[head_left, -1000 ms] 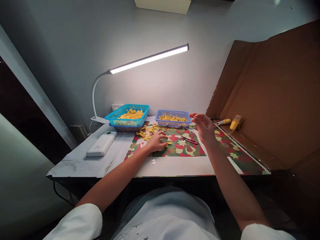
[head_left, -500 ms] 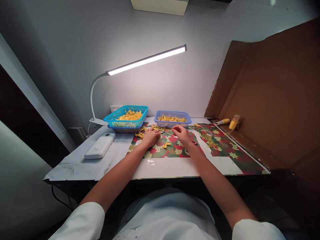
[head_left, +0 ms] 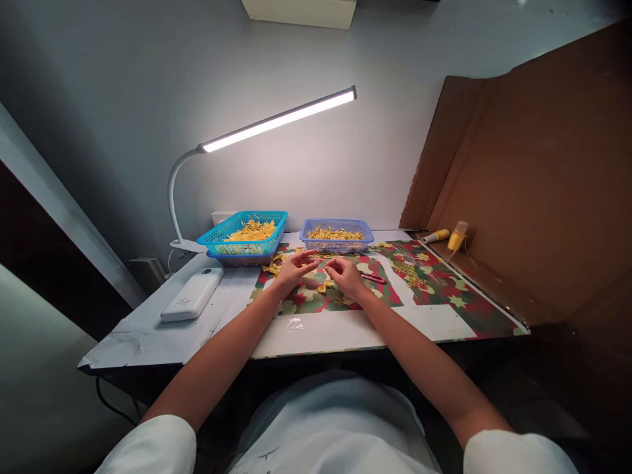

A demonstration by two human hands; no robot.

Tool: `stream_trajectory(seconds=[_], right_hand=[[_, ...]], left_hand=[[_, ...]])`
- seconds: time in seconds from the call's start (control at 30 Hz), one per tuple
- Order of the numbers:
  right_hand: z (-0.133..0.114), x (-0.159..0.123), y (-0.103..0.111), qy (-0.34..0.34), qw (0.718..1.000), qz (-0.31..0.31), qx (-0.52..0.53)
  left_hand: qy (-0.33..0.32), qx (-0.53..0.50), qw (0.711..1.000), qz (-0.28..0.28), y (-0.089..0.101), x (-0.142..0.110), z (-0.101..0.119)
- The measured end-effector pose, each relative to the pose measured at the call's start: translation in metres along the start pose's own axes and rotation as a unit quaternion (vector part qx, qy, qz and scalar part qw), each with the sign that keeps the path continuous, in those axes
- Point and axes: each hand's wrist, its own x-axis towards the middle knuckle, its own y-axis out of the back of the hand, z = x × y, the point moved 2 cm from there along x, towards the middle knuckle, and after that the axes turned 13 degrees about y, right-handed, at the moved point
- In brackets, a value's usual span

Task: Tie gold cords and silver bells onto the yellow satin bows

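Over the patterned mat, my left hand (head_left: 295, 270) has its thumb and fingers closed together, their tips pointing right. My right hand (head_left: 345, 276) is in a pinch just beside it, a small gap away. Whatever is between the fingertips is too small to make out. A yellow ribbon piece (head_left: 324, 287) lies on the mat below and between the hands. More yellow pieces (head_left: 271, 268) lie to the left of my left hand. A red-handled cutter (head_left: 374, 278) rests just right of my right hand.
A teal basket (head_left: 241, 247) of yellow pieces sits stacked at the back left, with a blue-violet basket (head_left: 336, 245) of gold strands beside it. A white power bank (head_left: 192, 295), lamp (head_left: 279, 120), yellow thread bottle (head_left: 457, 236) and cardboard sheet (head_left: 518, 151) surround the work area.
My right hand has moved left and slightly down, closer to my left hand, uncovering the cutter. My left hand has lifted and turned its fingers toward the right. The view has shifted slightly.
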Motion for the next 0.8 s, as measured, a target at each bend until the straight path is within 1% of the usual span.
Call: stream_trajectory(seconds=[0.13,0.3,0.4,0.5,0.6,0.67,0.7,0.77,0.8], right_hand=[[-0.002,-0.001,-0.001,0.000,1.000,0.000,-0.011],[-0.001,-0.003,-0.006,-0.001,1.000,0.023,0.003],[0.000,-0.004,-0.008,-0.011,0.999,0.029,0.024],[0.001,-0.004,-0.009,-0.029,0.998,0.020,0.047],[0.003,-0.003,-0.008,-0.040,0.997,0.024,0.066],[0.005,-0.002,-0.007,-0.045,0.995,0.040,0.074],[0.006,-0.001,-0.006,-0.050,0.995,0.049,0.077],[0.009,0.000,-0.005,-0.059,0.993,0.061,0.083],[0.010,0.000,-0.004,-0.062,0.993,0.064,0.083]], left_hand=[[0.006,-0.020,1.000,-0.003,-0.002,-0.001,0.000],[0.022,-0.010,0.999,-0.024,-0.006,-0.004,0.000],[0.008,0.015,1.000,-0.024,-0.009,-0.008,0.004],[-0.007,0.052,0.998,-0.016,-0.011,-0.010,0.007],[-0.009,0.076,0.997,-0.009,-0.008,-0.008,0.008],[-0.017,0.115,0.993,0.014,-0.002,-0.006,0.008],[-0.027,0.153,0.988,0.029,0.001,-0.005,0.009],[-0.051,0.266,0.962,0.044,0.006,-0.006,0.010],[-0.057,0.320,0.945,0.035,0.007,-0.007,0.010]])
